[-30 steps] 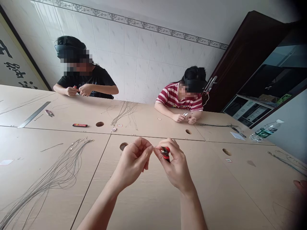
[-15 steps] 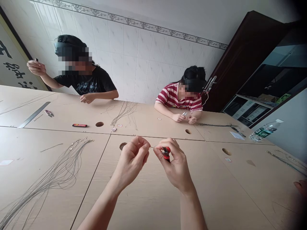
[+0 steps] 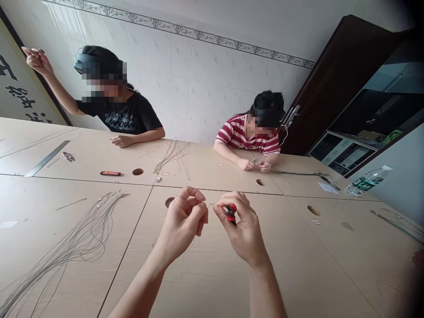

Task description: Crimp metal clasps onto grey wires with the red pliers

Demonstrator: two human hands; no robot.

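Note:
Above the tabletop, my right hand (image 3: 243, 227) is closed around small pliers (image 3: 231, 213) with red-and-black handles. Its thumb and forefinger also pinch the tip of a thin wire-like strand (image 3: 210, 204). My left hand (image 3: 187, 216) is closed just to the left, thumb against curled fingers. A fine cord seems to hang below it, so it appears to grip that cord, though the fingers mostly hide it. A narrow gap separates the two hands.
A bundle of thin dark cords (image 3: 89, 234) with metal ends lies at left. Across the table sit two people, one in black (image 3: 132, 115), one in striped red (image 3: 232, 132). Also there: a steel ruler (image 3: 48, 158), a red-and-black box cutter (image 3: 110, 173), and a water bottle (image 3: 367, 181).
My hands have drawn slightly apart, and the left fingers have loosened off the strand's tip at the right fingertips. The person in black has raised a hand further to the left.

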